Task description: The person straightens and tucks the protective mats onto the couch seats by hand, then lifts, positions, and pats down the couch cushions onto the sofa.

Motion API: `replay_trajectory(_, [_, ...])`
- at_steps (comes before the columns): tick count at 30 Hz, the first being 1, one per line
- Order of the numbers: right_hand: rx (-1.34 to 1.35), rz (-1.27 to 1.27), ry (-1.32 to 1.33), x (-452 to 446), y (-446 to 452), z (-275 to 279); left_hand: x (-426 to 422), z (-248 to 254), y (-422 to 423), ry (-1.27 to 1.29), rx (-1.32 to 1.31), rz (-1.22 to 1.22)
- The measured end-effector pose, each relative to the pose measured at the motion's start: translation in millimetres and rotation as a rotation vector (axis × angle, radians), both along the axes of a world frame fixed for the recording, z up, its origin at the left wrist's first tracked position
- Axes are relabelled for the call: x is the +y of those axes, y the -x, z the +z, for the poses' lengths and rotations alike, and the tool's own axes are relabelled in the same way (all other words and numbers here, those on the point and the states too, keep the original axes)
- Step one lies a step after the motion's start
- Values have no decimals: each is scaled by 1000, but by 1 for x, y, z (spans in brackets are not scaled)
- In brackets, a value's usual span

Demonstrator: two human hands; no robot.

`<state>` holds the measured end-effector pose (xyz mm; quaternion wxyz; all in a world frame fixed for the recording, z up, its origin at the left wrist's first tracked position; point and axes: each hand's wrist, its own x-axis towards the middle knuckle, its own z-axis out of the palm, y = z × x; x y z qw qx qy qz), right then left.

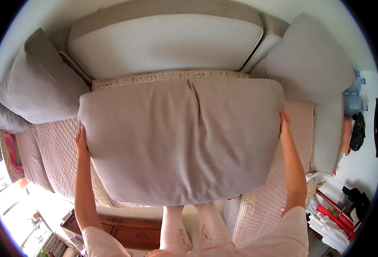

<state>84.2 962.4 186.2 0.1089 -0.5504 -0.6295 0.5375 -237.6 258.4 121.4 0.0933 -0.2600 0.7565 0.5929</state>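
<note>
A large grey-brown sofa cushion (154,137) spans the middle of the view, its cover creased down the centre. At its left side my left hand (81,139) grips the edge, fingers partly hidden against the fabric. My right hand (285,122) is closed on the opposite edge. Both arms reach forward, holding the cushion level in front of my legs. Beneath and behind it lies the quilted sofa cover (62,154) with a patterned border.
The sofa backrest (167,45) rises behind. Grey pillows lean at the left (45,81) and right (304,64). A wooden drawer cabinet (133,235) stands low at the left. Water bottles (352,103), a black bag (358,132) and red and white bags (330,222) are on the right.
</note>
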Motion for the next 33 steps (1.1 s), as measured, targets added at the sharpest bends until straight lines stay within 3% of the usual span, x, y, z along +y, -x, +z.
replay_trajectory(4, [257,-95,-90,7,-22,81,-12,105,-21,-238,206,-3])
replay_trajectory(6, [381,-230,-168,10,-21,128,-36,135,-4,-339,316,36])
replay_trajectory(9, [683,-92,-218,27,-1,186,-48,169,42,-390,407,-10])
replay_trajectory(11, [744,-257,-215,35,25,208,-48,182,89,-462,465,-61])
replay_trajectory(13, [699,-379,-231,49,54,204,-45,193,135,-522,518,-109])
replay_trajectory(14, [612,-335,-244,74,62,180,-37,194,154,-555,541,-135])
replay_trajectory(16, [492,-187,-239,107,80,141,-11,178,187,-359,525,-85])
replay_trajectory(18, [497,-1,-186,93,109,124,59,202,159,-226,360,14])
replay_trajectory(20, [442,194,-169,69,129,129,78,169,159,-304,254,-108])
replay_trajectory(24, [427,201,-161,51,157,137,145,165,137,-382,221,-138])
replay_trajectory(28, [422,169,-184,49,156,139,148,145,120,-438,315,-80])
replay_trajectory(31, [421,176,-229,39,148,123,145,89,87,-441,125,-8])
replay_trajectory(32, [409,183,-244,32,144,115,137,44,81,-426,80,-65])
replay_trajectory(33, [372,177,-240,27,139,102,161,49,52,-466,0,-14])
